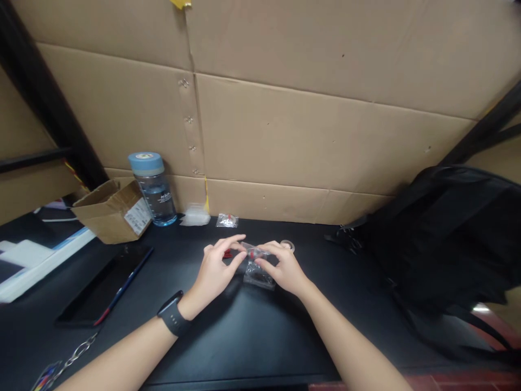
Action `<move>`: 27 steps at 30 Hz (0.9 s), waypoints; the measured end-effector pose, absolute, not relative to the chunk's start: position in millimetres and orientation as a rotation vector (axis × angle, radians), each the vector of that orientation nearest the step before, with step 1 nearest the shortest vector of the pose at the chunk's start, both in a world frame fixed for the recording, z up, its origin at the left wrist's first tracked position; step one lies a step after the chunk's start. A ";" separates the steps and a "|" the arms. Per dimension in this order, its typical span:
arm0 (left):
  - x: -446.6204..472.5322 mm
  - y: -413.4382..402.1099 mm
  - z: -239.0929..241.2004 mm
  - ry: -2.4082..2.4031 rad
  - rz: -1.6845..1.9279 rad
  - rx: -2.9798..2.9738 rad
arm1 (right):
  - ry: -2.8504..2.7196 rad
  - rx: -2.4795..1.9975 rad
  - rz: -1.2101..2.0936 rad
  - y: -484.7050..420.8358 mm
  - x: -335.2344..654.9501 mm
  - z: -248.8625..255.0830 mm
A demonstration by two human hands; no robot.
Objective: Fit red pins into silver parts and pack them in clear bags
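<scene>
Both my hands meet over the middle of the black table (pixel 244 336). My left hand (pixel 217 269), with a black watch on its wrist, pinches the top of a small clear plastic bag (pixel 255 272) that holds something red. My right hand (pixel 283 267) pinches the same bag from the right side. The bag hangs just above the tabletop between my fingertips. A small red piece (pixel 227 253) lies on the table under my left fingers. A small clear round thing (pixel 287 245) lies just beyond my right hand.
Another small bag with red contents (pixel 227 220) and a stack of clear bags (pixel 195 214) lie by the cardboard wall. A water bottle (pixel 154 188) and an open carton (pixel 112 210) stand at the back left. A dark tablet (pixel 103 290) lies left; a black backpack (pixel 443 239) fills the right.
</scene>
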State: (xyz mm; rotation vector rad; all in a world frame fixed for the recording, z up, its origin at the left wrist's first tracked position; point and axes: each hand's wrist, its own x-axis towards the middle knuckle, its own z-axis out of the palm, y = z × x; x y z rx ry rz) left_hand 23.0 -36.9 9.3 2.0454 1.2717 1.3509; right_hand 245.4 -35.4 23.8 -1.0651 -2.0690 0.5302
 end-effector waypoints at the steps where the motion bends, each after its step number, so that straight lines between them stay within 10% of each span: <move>1: 22.3 -36.4 9.3 1.281 1.347 2.071 | -2.045 -1.052 0.579 -34.8 245.5 22.8; 8: 20.3 -33.4 7.6 1.231 1.304 2.017 | -1.839 -1.011 0.922 -30.8 249.3 23.3; 27: 22.0 -29.3 3.3 1.335 1.309 1.900 | -1.827 -1.220 0.443 -32.2 248.9 27.7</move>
